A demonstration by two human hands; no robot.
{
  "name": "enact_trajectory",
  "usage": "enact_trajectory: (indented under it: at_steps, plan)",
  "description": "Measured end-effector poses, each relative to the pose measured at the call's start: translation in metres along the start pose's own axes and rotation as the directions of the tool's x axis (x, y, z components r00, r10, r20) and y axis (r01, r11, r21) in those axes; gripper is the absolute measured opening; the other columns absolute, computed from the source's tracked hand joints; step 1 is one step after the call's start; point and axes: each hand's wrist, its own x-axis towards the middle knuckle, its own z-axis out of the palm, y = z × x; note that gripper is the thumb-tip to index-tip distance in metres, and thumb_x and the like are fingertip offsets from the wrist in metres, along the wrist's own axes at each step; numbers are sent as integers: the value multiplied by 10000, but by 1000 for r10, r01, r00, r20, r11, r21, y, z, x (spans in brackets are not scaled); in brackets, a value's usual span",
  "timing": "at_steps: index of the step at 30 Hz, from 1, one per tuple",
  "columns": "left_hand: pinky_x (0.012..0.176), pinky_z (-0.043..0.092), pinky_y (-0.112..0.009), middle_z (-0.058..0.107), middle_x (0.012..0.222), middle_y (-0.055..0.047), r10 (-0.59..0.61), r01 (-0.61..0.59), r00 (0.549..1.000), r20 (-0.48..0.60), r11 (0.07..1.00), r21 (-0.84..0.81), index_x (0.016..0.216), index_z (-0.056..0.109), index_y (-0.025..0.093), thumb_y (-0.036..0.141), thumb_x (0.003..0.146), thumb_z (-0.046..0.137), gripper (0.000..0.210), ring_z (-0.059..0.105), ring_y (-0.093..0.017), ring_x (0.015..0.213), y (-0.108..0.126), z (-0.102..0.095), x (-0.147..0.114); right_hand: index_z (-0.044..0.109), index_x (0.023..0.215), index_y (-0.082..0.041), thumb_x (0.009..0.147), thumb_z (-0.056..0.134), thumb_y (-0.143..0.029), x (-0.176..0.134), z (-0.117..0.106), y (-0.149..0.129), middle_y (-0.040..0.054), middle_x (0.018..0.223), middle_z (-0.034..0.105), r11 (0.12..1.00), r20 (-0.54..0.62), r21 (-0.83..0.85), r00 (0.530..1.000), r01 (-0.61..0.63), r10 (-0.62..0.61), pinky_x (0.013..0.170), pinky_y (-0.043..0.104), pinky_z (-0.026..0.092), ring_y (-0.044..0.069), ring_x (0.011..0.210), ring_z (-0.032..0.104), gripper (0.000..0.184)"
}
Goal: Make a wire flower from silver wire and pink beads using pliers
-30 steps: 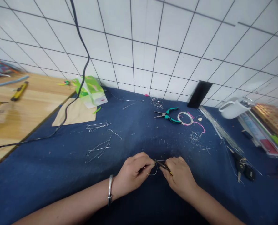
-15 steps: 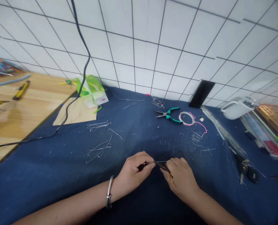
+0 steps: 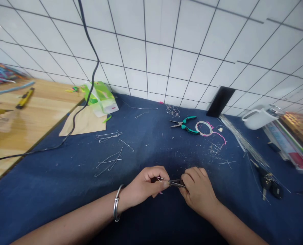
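Near the front of the blue cloth, my left hand point(image 3: 151, 182) pinches a thin metal wire point(image 3: 160, 178) between thumb and fingers. My right hand point(image 3: 196, 187) is wrapped round a pair of dark pliers point(image 3: 176, 183), their handles mostly covered by my palm. The jaws reach left to the fingertips of my left hand, where the wire runs alongside them; whether they bite on it I cannot tell. Bent wire pieces point(image 3: 109, 161) lie to the left of my hands, with another small group point(image 3: 107, 136) behind them.
Teal-handled needle-nose pliers point(image 3: 184, 124) lie open beside a wire coil point(image 3: 204, 128). Straight wires point(image 3: 238, 137), keys point(image 3: 266, 185), a white mug point(image 3: 256, 117) and books point(image 3: 289, 146) are on the right. A black cable point(image 3: 73, 120) crosses brown paper point(image 3: 64, 129) on the left.
The pliers have turned to lie more level, and their jaws show more clearly between my hands. My left hand has rolled slightly and its bracelet has shifted. The other objects stay put.
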Motion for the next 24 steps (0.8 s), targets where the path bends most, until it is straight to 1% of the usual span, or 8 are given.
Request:
enact_trajectory:
  at_steps: [2, 5, 9, 14, 18, 24]
  plan:
    - [429, 313, -177, 488, 667, 20, -41, 43, 998, 41, 997, -59, 723, 551, 130, 217, 792, 543, 112, 388, -22, 425, -3, -1, 1, 539, 716, -175, 828, 460, -283, -1, 1, 2, 34, 738, 501, 1000, -8, -1, 1000, 28, -28, 680, 320, 255, 166, 723, 398, 175]
    - [425, 284, -181, 472, 595, 37, -71, 80, 994, 84, 990, -117, 715, 560, 128, 214, 778, 565, 107, 365, -22, 407, -6, -2, 2, 535, 714, -170, 812, 471, -260, -1, 2, 4, 36, 745, 504, 998, -10, 11, 998, 60, -60, 679, 321, 256, 165, 720, 391, 148]
    - [428, 285, -187, 441, 546, 53, -101, 115, 991, 93, 980, -163, 716, 576, 132, 212, 765, 579, 94, 346, -25, 392, -6, -2, 2, 527, 710, -169, 802, 474, -242, -2, 5, 4, 36, 740, 505, 997, -1, -9, 998, 71, -71, 678, 325, 255, 167, 716, 387, 129]
    - [432, 293, -192, 428, 519, 63, -113, 131, 989, 97, 972, -197, 730, 584, 138, 212, 772, 573, 86, 336, -27, 382, -7, -1, 2, 523, 696, -169, 797, 475, -238, -2, 8, 4, 38, 728, 500, 996, -3, -57, 997, 71, -72, 680, 334, 249, 171, 716, 387, 132]
    - [420, 267, -189, 425, 506, 64, -118, 135, 988, 97, 971, -196, 736, 588, 139, 221, 778, 567, 95, 325, -27, 377, -9, -2, 2, 521, 677, -169, 795, 473, -237, -3, 9, 3, 36, 703, 489, 995, -16, -77, 998, 64, -65, 672, 333, 240, 168, 703, 386, 144]
    - [415, 265, -183, 448, 528, 56, -107, 117, 991, 75, 984, -134, 741, 578, 131, 236, 786, 560, 116, 338, -23, 381, -8, -2, 2, 501, 656, -174, 824, 444, -259, -5, 11, 2, 32, 682, 483, 997, -13, -66, 999, 46, -47, 663, 324, 231, 164, 686, 384, 197]
